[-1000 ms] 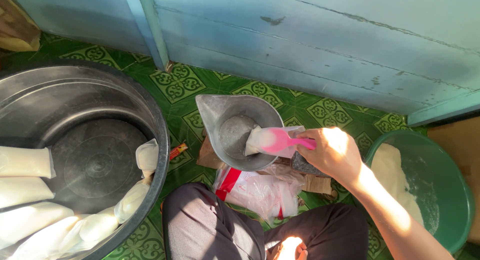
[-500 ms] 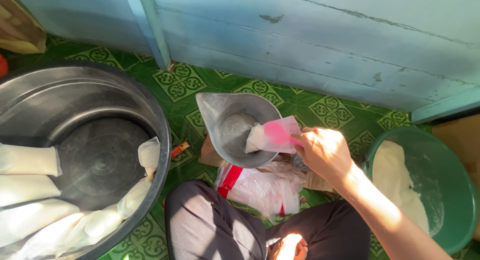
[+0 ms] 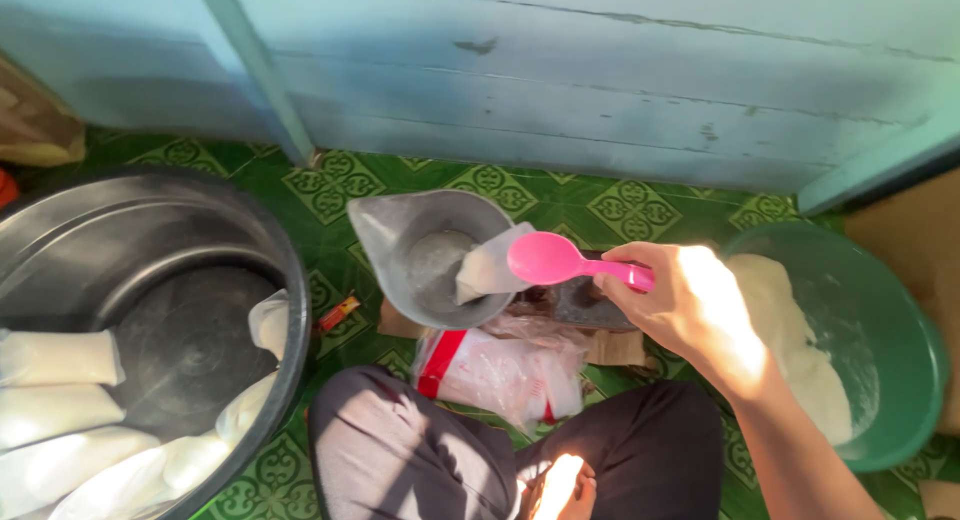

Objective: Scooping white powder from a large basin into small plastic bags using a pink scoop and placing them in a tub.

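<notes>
My right hand (image 3: 690,310) grips the handle of a pink plastic spoon (image 3: 548,258). The spoon's bowl hovers over a small clear bag (image 3: 487,270) holding some white paste. This bag leans inside a grey metal scoop pan (image 3: 425,245) on the floor in front of me. A pale sunlit patch (image 3: 560,485) between my knees at the bottom edge may be my left hand; too little of it shows to tell its state.
A green basin (image 3: 900,380) of white paste (image 3: 790,350) stands at the right. A large dark metal tub (image 3: 150,280) at the left holds several filled white bags (image 3: 60,360). A pack of clear bags (image 3: 500,375) lies by my legs. A blue plank wall (image 3: 600,80) runs behind.
My right hand has pulled back to the right, and the pink spoon has come up out of the small bag and now shows level above it.
</notes>
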